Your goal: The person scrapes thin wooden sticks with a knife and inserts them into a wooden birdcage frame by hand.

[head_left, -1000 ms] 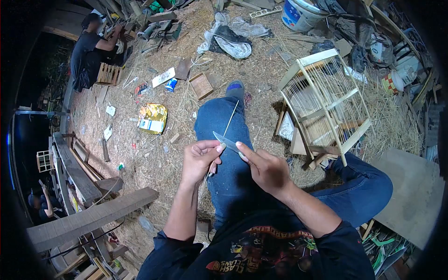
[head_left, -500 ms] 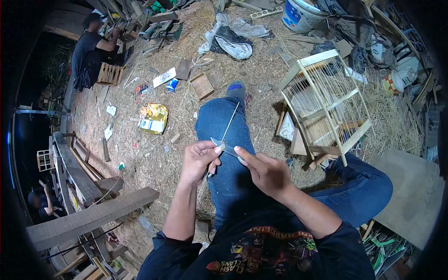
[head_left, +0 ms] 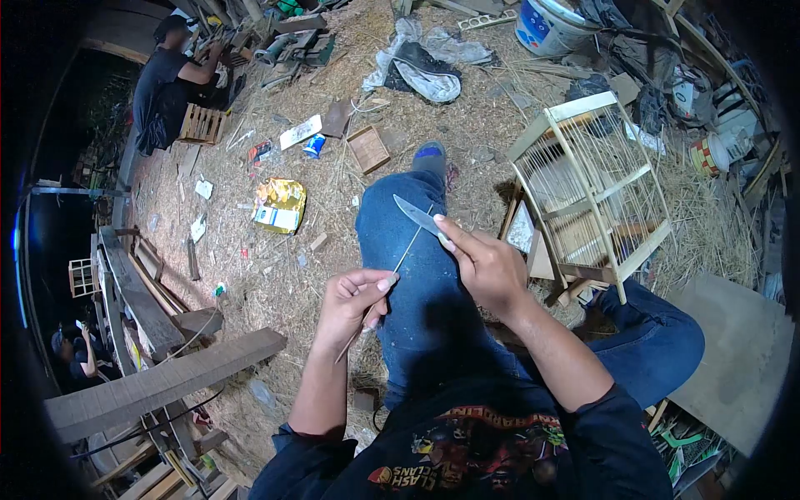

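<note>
Pinched in my left hand (head_left: 360, 302) is a thin stick (head_left: 408, 248), which slants up and away over my jeans-covered leg; its lower end pokes out below the hand. My right hand (head_left: 486, 265) grips a knife (head_left: 415, 214), index finger along the back of the blade. The blade points up and left and crosses the stick near its far end. The knife's handle is mostly hidden in my palm. A wooden cage with thin bars (head_left: 593, 187) stands to the right of my hands.
A small wooden box (head_left: 367, 149), a gold packet (head_left: 279, 205) and a blue can (head_left: 313, 146) lie on the shaving-strewn ground. A wooden beam (head_left: 167, 385) juts in at lower left. One person (head_left: 167, 87) sits at upper left, another (head_left: 83, 354) at lower left.
The knife has moved up and away from my left hand, along the stick toward its far end. My left hand has dropped slightly, and the stick's lower end now shows below it.
</note>
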A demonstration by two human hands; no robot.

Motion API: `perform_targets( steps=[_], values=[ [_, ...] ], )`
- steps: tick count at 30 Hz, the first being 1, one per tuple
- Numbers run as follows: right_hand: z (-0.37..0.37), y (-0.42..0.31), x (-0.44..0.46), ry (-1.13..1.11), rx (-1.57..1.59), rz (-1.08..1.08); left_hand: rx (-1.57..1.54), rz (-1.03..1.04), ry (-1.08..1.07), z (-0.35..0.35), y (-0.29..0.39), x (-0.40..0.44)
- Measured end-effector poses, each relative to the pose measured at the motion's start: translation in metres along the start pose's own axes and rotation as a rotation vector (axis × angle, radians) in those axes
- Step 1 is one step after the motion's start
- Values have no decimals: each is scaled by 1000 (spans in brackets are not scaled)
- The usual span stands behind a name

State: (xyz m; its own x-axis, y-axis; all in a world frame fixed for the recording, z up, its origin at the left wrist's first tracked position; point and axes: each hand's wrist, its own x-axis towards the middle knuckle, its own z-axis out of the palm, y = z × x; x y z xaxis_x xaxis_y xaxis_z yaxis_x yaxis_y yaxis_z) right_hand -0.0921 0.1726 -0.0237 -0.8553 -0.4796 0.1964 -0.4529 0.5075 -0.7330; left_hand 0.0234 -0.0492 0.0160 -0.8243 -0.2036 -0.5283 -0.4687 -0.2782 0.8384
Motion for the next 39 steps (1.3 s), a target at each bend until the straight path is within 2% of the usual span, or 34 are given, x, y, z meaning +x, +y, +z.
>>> perform_targets(
  steps=[8,13,25,39],
  values=[
    [3,-2,0,16,9,-8,178,-71,38,14,12,4],
    [5,0,-3,24,-3,-15,299,23,111,17,13,5],
    [15,3,-16,104,-33,-87,309,18,128,18,11,9],
    [17,-2,-28,89,-57,-72,272,44,128,19,6,10]
  ],
)
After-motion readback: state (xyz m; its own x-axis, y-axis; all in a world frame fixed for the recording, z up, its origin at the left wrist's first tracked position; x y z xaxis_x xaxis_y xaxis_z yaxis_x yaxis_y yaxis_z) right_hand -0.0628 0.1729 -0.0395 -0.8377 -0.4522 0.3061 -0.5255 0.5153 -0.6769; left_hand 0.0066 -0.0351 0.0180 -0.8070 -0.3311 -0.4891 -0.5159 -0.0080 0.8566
